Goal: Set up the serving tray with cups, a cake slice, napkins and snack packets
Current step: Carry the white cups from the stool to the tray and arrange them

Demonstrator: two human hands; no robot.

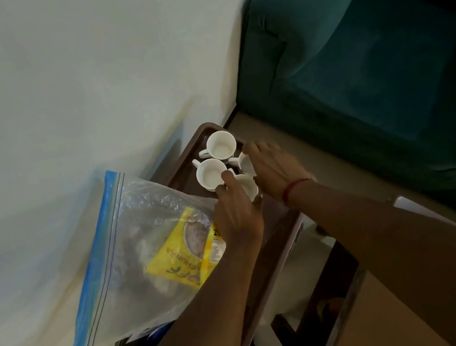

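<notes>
Several white cups cluster at the far end of a dark brown serving tray (pixel 274 243). Two stand upright and free: the farthest cup (pixel 220 144) and one beside it (pixel 210 173). My left hand (pixel 238 216) grips a third cup (pixel 248 186) from above. My right hand (pixel 272 168) holds a fourth cup (pixel 244 162), which is tilted. A clear zip bag (pixel 131 249) with a blue seal lies over the tray's left side, and yellow snack packets (pixel 187 255) show through it.
A teal sofa (pixel 366 53) fills the upper right, close to the tray's far corner. A pale wall (pixel 40 83) runs along the left. Dark wooden furniture legs (pixel 318 302) and a pale floor show below the tray.
</notes>
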